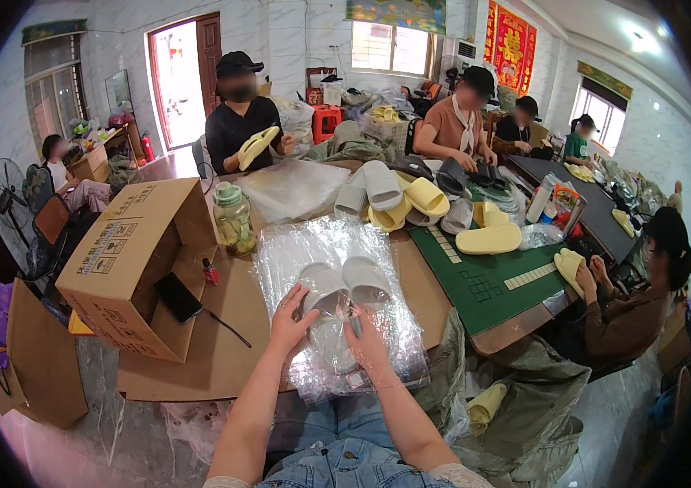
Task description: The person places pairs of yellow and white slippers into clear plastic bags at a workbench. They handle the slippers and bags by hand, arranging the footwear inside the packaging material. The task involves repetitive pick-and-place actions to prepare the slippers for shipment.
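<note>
A pair of light grey slippers lies side by side on a stack of clear plastic bags (280, 252) in front of me. My left hand (289, 319) grips the outer edge of the left slipper (325, 286), thumb and fingers apart along its side. Between the heels, my right hand (367, 340) is closed around a small dark grey tool (355, 324); its exact kind is mostly hidden by the fingers. The right slipper (368, 281) lies just beyond that hand. Glare off the plastic blurs the slippers' lower parts.
An open cardboard box (138, 268) stands left, a phone (178, 298) at its mouth. A jar (233, 218) stands behind it. Grey and yellow slippers (427, 195) pile up beyond the bags. A green mat (475, 285) lies right. Several co-workers sit around, one holding a yellow slipper (571, 268).
</note>
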The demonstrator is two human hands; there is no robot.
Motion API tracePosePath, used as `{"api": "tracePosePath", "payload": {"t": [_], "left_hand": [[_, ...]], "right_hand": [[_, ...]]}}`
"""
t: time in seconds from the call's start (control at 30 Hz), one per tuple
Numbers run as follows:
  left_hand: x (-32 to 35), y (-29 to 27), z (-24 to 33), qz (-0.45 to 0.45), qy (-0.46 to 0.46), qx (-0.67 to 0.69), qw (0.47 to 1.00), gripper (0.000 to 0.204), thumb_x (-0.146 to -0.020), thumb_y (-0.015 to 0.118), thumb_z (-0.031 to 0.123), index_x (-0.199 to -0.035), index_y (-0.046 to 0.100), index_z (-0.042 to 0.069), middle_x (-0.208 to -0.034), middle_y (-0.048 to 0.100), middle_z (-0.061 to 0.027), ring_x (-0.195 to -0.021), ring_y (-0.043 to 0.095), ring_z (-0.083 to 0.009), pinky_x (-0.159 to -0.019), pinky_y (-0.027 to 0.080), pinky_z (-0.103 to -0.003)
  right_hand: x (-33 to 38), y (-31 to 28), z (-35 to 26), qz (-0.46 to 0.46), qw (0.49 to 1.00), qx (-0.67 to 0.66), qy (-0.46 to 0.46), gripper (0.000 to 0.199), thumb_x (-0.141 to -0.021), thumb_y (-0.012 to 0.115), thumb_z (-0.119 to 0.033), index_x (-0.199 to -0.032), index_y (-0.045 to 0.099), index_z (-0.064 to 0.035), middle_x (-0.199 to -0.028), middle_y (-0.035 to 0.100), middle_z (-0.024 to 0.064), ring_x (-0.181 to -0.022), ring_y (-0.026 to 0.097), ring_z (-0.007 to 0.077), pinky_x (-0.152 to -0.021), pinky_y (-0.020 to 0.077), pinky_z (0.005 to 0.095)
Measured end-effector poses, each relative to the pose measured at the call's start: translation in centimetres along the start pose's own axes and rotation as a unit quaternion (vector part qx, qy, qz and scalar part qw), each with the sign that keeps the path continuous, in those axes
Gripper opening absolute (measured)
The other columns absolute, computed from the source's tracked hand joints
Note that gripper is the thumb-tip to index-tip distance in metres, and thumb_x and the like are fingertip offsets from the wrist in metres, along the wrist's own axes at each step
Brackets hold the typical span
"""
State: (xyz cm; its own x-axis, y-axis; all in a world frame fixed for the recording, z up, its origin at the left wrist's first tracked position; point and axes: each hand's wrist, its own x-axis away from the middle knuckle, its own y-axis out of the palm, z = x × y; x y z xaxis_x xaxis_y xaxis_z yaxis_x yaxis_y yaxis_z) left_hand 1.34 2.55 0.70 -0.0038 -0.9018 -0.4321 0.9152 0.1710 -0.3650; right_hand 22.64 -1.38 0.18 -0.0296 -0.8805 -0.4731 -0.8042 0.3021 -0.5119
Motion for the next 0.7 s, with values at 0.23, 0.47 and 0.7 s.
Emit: {"api": "tracePosePath", "payload": {"t": [0.23, 0.47, 0.7], "left_hand": [[0.0, 0.0, -0.2, 0.003, 0.016, -0.01, 1.0, 0.059, -0.083, 0.08, 0.026, -0.137, 0.062, 0.01, -0.151, 0.051, -0.0159, -0.138, 0.05, -0.0322, -0.113, 0.042, -0.04], [0.0, 0.0, -0.2, -0.005, -0.005, 0.001, 1.0, 0.06, -0.083, 0.079, 0.027, -0.138, 0.061, 0.01, -0.152, 0.05, -0.0155, -0.138, 0.05, -0.0312, -0.114, 0.041, -0.039], [-0.1, -0.1, 0.0, -0.004, 0.004, -0.013, 1.0, 0.06, -0.084, 0.078, 0.028, -0.138, 0.061, 0.01, -0.152, 0.05, -0.0159, -0.138, 0.05, -0.0319, -0.114, 0.041, -0.04]], "right_hand": [[1.5, -0.8, -0.7, -0.043, 0.999, 0.024, -0.013, 0.045, -0.094, 0.061, -0.017, -0.135, 0.055, 0.0025, -0.138, 0.053, 0.0258, -0.131, 0.048, 0.0429, -0.112, 0.0364, 0.051], [9.6, -6.8, -4.6, -0.136, 0.963, 0.158, -0.171, 0.048, -0.099, 0.06, -0.025, -0.139, 0.052, 0.0007, -0.143, 0.052, 0.0229, -0.132, 0.051, 0.0405, -0.111, 0.0417, 0.0464], [5.4, -15.5, -12.1, -0.422, 0.89, -0.162, 0.059, 0.028, -0.095, 0.067, -0.032, -0.106, 0.074, -0.0067, -0.098, 0.075, 0.0097, -0.092, 0.073, 0.028, -0.081, 0.0563, 0.0377]]}}
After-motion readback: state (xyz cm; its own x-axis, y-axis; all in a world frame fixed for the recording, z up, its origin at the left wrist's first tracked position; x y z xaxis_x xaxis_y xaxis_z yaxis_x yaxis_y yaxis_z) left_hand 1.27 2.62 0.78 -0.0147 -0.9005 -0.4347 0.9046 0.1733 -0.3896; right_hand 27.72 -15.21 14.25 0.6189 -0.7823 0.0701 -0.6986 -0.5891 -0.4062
